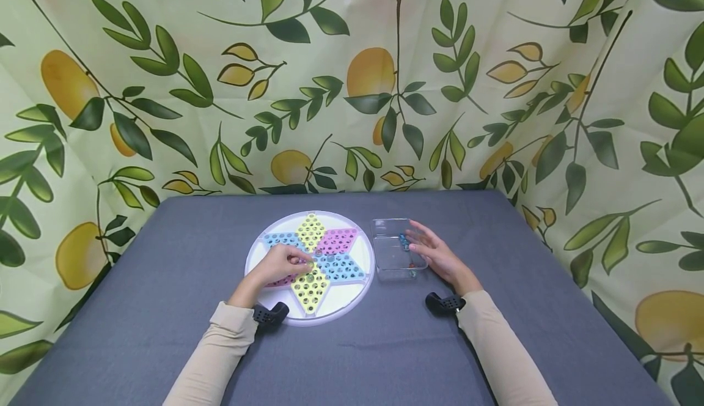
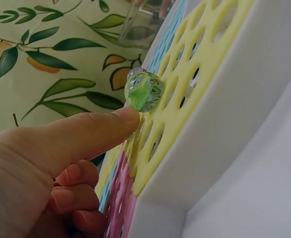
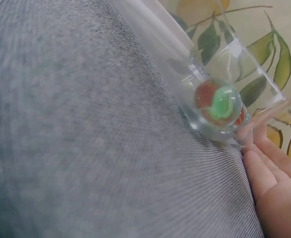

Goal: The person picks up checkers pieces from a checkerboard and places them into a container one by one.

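Note:
A round white board (image 1: 352,302) with a star of yellow, pink and blue perforated points lies on the table. Over its lower yellow point, my left hand (image 1: 280,264) pinches a green-swirled glass marble (image 2: 144,91) at the fingertips, close to the holes; the index finger is hidden in the left wrist view. Several marbles sit around the star's middle. A clear plastic box (image 1: 385,267) stands right of the board, with blue marbles (image 1: 404,242) inside. My right hand (image 1: 442,262) rests at the box's right side, fingers loosely extended along its rim and wall.
A red-and-green marble (image 3: 217,104) shows through the box's near corner in the right wrist view. Grey cloth (image 1: 352,363) covers the table. A leaf-patterned curtain (image 1: 330,88) hangs behind it and along the right.

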`<state>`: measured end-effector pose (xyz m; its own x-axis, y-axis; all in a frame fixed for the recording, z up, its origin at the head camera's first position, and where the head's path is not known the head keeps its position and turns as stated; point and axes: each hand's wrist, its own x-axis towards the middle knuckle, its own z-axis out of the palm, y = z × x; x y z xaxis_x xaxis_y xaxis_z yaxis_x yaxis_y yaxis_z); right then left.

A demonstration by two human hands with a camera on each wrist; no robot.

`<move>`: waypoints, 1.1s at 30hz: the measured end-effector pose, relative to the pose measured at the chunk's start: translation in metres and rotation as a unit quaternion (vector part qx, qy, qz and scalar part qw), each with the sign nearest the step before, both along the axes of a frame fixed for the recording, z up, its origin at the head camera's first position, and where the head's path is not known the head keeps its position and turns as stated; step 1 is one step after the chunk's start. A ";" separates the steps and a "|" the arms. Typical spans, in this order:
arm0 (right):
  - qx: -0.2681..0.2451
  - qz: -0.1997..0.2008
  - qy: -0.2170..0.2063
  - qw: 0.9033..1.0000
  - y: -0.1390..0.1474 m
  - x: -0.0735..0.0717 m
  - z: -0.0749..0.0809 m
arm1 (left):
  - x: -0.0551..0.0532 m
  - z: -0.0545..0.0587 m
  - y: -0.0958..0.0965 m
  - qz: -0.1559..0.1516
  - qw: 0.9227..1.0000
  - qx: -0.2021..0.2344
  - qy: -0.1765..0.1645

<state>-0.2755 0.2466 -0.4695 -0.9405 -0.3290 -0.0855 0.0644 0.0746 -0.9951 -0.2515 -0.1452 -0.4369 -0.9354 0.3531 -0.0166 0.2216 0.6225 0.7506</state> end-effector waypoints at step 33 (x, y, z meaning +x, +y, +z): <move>-0.015 0.007 0.004 1.000 0.000 0.002 0.002 | -0.003 0.025 0.028 0.032 0.998 0.040 0.026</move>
